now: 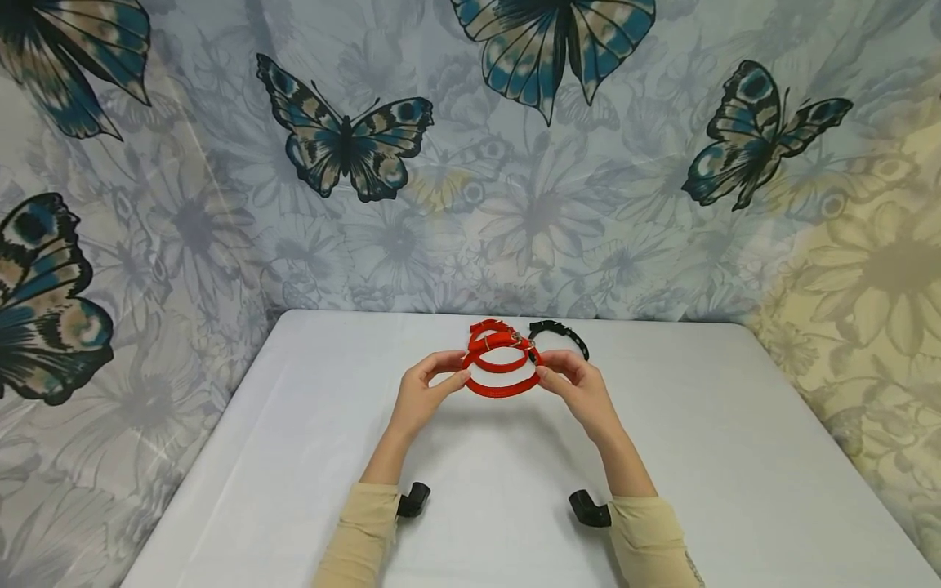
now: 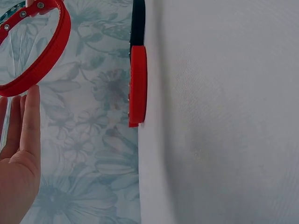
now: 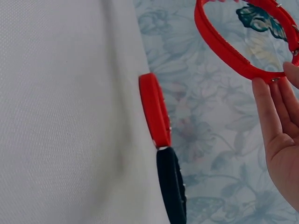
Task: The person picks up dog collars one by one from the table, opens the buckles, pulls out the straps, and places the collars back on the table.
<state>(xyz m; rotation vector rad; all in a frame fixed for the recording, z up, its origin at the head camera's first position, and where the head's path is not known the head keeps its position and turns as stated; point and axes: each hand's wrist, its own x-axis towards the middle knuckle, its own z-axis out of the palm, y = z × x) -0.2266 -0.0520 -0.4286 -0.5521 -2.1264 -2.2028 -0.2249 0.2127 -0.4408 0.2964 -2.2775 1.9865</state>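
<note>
Both hands hold up a red pet collar point(image 1: 502, 392), buckled into a ring, above the white table. The left hand point(image 1: 430, 384) pinches its left side between thumb and fingers; the right hand point(image 1: 579, 385) pinches the right side. Metal studs show on the band of the held collar point(image 2: 58, 46) in the left wrist view. Behind it on the table lies a second red collar point(image 3: 154, 109), partly covered by the held one in the head view. A black collar point(image 1: 564, 330) lies at its right, end to end with it in the right wrist view.
The white table point(image 1: 294, 457) reaches back to a wall hung with butterfly-and-flower cloth point(image 1: 544, 220). Both collars on the table lie near its far edge. Black curved pieces point(image 1: 415, 500) stick out from the cuffs at both wrists.
</note>
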